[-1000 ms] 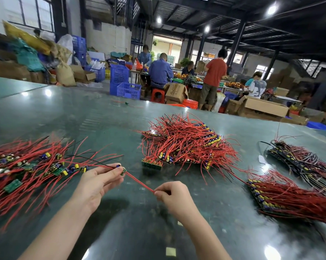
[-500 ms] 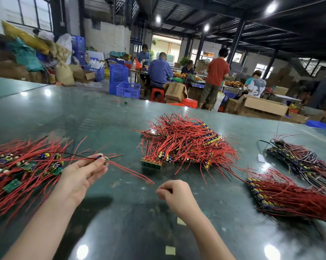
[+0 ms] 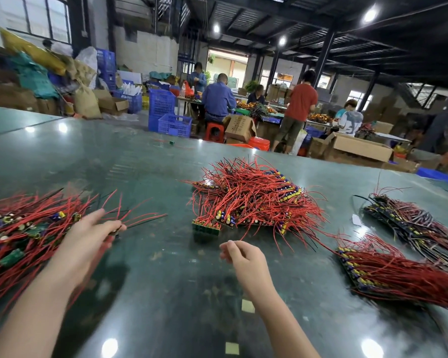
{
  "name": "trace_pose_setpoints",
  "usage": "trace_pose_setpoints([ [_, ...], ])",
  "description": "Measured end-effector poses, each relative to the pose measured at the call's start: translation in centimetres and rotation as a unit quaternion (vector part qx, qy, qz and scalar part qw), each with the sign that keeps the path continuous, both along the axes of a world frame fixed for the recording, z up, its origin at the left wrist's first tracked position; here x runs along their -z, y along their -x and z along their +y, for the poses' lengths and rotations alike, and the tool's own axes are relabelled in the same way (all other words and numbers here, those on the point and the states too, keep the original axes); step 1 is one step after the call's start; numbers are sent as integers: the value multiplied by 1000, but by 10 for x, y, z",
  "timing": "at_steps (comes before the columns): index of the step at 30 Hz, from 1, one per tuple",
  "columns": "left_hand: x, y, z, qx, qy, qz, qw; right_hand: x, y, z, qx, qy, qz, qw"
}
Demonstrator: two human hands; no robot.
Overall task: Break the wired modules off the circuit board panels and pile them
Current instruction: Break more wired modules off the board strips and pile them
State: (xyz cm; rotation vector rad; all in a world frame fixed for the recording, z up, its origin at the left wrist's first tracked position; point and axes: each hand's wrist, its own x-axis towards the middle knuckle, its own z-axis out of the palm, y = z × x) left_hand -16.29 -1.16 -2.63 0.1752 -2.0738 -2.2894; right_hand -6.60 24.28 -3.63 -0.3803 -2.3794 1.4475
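While your left hand [image 3: 88,237] pinches one wired module [image 3: 116,229] at the edge of the left pile [image 3: 24,228], lay it wires-aligned (not across). Your right hand [image 3: 243,255], loosely curled and holding nothing, should fetch from the middle heap [image 3: 256,200].

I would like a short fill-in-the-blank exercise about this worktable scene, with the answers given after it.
1. The left hand sets a wired module at the edge of the pile of loose modules on the ____ side of the green table.
2. The right hand holds ____.
3. Most wires in the middle heap are ____.
4. The two stacks of unbroken panels lie on the table's ____ side.

Answers: left; nothing; red; right
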Motion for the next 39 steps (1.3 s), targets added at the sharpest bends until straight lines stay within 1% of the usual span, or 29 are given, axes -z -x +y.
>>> trace_pose_setpoints([
  [1,3,3,-8,-25,91,22,995,1,1,0,-3,4,-4,1000],
  [2,6,6,-15,-61,199,49,977,3,2,1,-6,3,-6,1000],
  [3,8,9,-21,-104,301,72,945,5,2,1,-6,-8,-5,1000],
  [4,10,11,-26,-146,377,87,911,6,3,2,0,-24,2,1000],
  [5,10,12,-27,-183,420,103,883,7,3,3,12,-36,12,999],
  [7,7,7,-20,-246,461,177,834,8,3,6,36,-22,40,998],
  [8,5,2,-11,-254,477,228,810,7,3,7,46,-3,50,998],
  [9,4,-4,1,-235,488,273,795,6,2,8,56,12,54,997],
  [10,3,-10,15,-186,482,300,802,4,1,8,64,16,57,996],
  [11,3,-15,30,-117,467,299,824,3,0,9,73,2,57,996],
  [12,6,-19,45,-47,455,278,845,3,0,11,82,-31,50,995],
  [13,9,-20,60,7,460,258,849,4,1,12,90,-79,33,992],
  [14,12,-19,73,47,483,256,836,4,1,13,101,-127,12,987],
  [16,16,-10,100,109,507,298,802,5,1,14,119,-194,-19,974],
  [18,10,1,127,159,513,311,784,6,2,14,126,-226,-22,966],
  [20,4,12,152,190,534,296,769,6,3,13,125,-249,-16,960],
  [22,0,18,173,192,590,276,734,6,2,10,115,-268,-12,956],
  [24,2,21,187,143,635,274,708,6,2,8,93,-259,-12,961],
  [28,5,17,197,32,654,307,691,7,4,5,75,-192,-19,978],
  [30,7,16,198,17,662,315,680,6,3,5,77,-153,-9,985],
  [31,5,14,197,10,655,322,684,4,3,6,73,-125,0,989],
  [32,2,11,196,1,635,339,695,3,2,6,66,-81,12,994],
  [33,-2,8,194,-12,606,367,706,0,1,7,62,-15,22,998],
  [34,-6,6,192,-21,572,405,713,-2,1,7,63,72,27,995],
  [35,-9,4,190,-27,543,447,711,-5,2,8,69,179,26,981],
  [36,-12,2,187,-36,515,489,703,-8,3,10,70,296,25,952],
  [37,-15,-1,182,-37,492,526,693,-10,4,11,64,406,30,911],
  [38,-17,-5,176,-39,475,561,677,-13,5,12,53,485,39,872],
  [39,-18,-10,169,-41,466,589,659,-15,5,13,33,531,50,845],
])
